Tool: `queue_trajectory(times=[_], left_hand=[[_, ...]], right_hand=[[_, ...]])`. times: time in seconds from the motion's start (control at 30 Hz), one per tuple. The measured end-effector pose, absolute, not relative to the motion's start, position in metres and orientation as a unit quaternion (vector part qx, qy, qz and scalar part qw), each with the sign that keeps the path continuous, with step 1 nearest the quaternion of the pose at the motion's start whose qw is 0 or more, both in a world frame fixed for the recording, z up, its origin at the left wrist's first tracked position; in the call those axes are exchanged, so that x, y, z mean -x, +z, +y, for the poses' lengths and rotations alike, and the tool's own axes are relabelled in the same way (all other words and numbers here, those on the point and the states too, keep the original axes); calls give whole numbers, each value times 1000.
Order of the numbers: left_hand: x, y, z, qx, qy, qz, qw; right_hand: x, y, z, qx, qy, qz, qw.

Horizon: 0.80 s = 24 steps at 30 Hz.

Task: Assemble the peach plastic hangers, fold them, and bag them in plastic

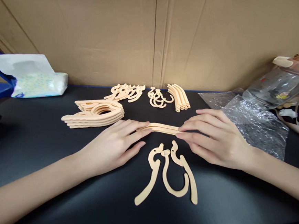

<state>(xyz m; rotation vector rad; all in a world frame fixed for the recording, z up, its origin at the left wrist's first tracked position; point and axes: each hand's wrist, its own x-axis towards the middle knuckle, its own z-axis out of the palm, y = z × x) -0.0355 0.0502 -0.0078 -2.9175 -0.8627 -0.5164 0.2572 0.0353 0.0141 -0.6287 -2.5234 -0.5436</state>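
Two curved beige plastic hanger arms lie side by side on the black tabletop between my hands. My left hand has its fingertips closed at their left end, the thumb held apart below. At the right end, my right hand presses its lower fingertips, while its upper fingers stretch out above. Nearer to me lie a hook and two jointed curved pieces, a left jointed piece and a right jointed piece. Left of my hands, several assembled beige hangers are stacked.
Several loose jointed pieces, loose hooks and curved arms lie along the back. A tissue pack is at left. Crumpled clear plastic and a transparent bottle are at right. Cardboard stands behind.
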Motion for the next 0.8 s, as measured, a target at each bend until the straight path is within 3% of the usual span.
queue_trajectory(times=[0.33, 0.8], left_hand=[[35, -7, 51, 948, -170, -269, 17], [33, -8, 49, 932, -188, -311, -10]], right_hand=[[-255, 9, 35, 232, -164, -923, 258], [-234, 3, 14, 180, -110, -960, 183]])
